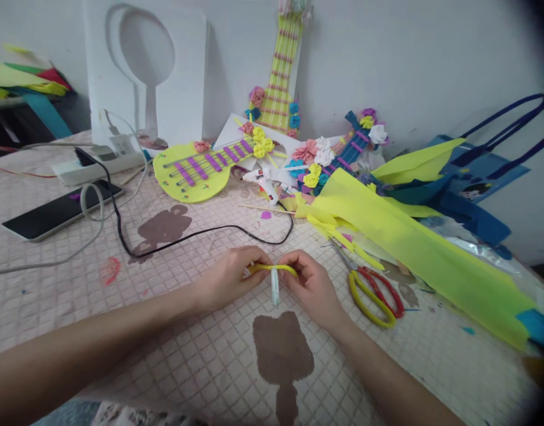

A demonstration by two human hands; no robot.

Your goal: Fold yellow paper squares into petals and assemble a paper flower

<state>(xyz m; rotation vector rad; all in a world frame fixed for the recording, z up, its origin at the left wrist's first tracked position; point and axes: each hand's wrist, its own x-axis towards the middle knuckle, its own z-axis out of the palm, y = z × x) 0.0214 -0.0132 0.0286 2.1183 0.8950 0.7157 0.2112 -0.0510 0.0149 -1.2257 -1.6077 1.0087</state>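
My left hand (234, 273) and my right hand (311, 286) are close together above the table, fingers closed in pinches. Between them runs a narrow yellow strip (272, 267), which looks like crepe paper; each hand grips one end. A short pale whitish-green stick (275, 289) hangs down below the strip's middle, touching it. How the two are joined I cannot tell. To the right of my right hand lie scissors (374, 296) with one yellow and one red handle. A white glue gun (266, 181) rests beyond my hands.
A yellow paper guitar (196, 174) and other flower-trimmed guitar shapes stand at the back. Long yellow crepe paper (414, 254) spreads over the right side. A black cable (200, 235) crosses ahead of my hands. At left are a phone (61, 210) and a power strip (96, 168).
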